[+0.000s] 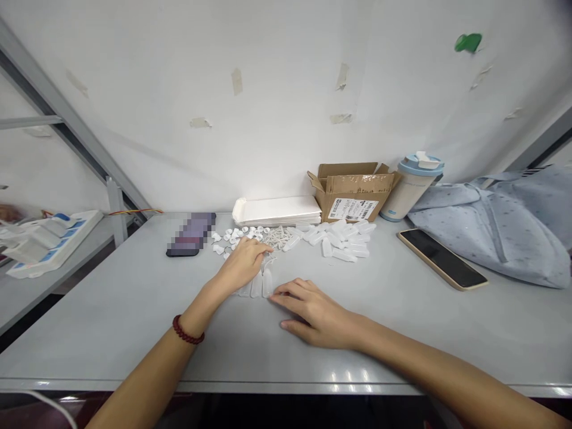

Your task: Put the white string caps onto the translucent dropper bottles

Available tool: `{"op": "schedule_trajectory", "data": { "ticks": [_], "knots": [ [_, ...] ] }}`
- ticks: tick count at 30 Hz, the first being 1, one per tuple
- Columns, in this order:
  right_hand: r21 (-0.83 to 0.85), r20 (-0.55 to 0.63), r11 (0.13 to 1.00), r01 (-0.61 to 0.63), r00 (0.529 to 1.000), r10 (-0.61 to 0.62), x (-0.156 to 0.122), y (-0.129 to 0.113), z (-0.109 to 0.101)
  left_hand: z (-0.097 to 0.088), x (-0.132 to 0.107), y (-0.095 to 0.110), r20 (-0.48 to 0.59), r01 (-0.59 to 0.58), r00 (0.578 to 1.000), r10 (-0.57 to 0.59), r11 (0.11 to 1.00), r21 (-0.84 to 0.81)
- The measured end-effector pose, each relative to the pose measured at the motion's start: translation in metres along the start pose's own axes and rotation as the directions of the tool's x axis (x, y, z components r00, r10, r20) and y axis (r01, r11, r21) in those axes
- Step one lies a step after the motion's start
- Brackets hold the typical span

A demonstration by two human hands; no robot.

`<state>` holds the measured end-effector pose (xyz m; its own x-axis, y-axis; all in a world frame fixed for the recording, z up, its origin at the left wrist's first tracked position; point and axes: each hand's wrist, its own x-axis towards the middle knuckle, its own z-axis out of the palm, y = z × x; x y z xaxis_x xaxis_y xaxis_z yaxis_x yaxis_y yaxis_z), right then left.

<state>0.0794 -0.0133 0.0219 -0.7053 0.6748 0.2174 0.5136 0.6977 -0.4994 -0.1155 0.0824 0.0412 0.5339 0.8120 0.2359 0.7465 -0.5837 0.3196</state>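
Nearest us on the table (379, 286), our right hand (310, 313) rests with its thumb and fingers apart, gripping nothing that we can see; its leading fingertip is touching, or just beside, the lower end of a short row of clear plastic tubes (267, 283). The row lies between our two hands, its left end partly hidden under our left hand (243, 262). That hand reaches a little farther out, fingers bent and drawn together over the edge of the small parts; we cannot tell whether they pinch anything. Just beyond lie loose white caps (232, 235), a heap of thin pale sticks (279, 237) and, to the right, a bigger scatter of clear tubes (344, 238). By our judgement the work is at an early stage: a few tubes are lined up, while most pieces remain loose, and we can make out no finished one. Farthest back, against the wall (286, 71), sit a stack of white trays (279, 210) and a cardboard box (357, 187).
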Motion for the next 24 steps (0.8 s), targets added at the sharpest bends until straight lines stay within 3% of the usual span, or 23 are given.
{"op": "schedule_trajectory", "data": {
  "ticks": [5,10,24],
  "knots": [
    [0.004,0.005,1.000,-0.008,1.000,0.008,0.001,-0.001,0.000,0.004,0.004,0.001,0.061,-0.030,0.998,0.022,0.991,0.130],
    [0.001,0.009,1.000,-0.010,1.000,0.010,0.001,-0.001,-0.001,0.006,0.007,0.001,0.049,-0.018,0.999,0.007,0.971,0.237],
    [-0.004,-0.016,1.000,0.010,1.000,-0.010,0.000,0.001,0.002,0.007,0.011,-0.005,-0.039,0.014,0.999,-0.008,0.987,0.159]
  ]
}}
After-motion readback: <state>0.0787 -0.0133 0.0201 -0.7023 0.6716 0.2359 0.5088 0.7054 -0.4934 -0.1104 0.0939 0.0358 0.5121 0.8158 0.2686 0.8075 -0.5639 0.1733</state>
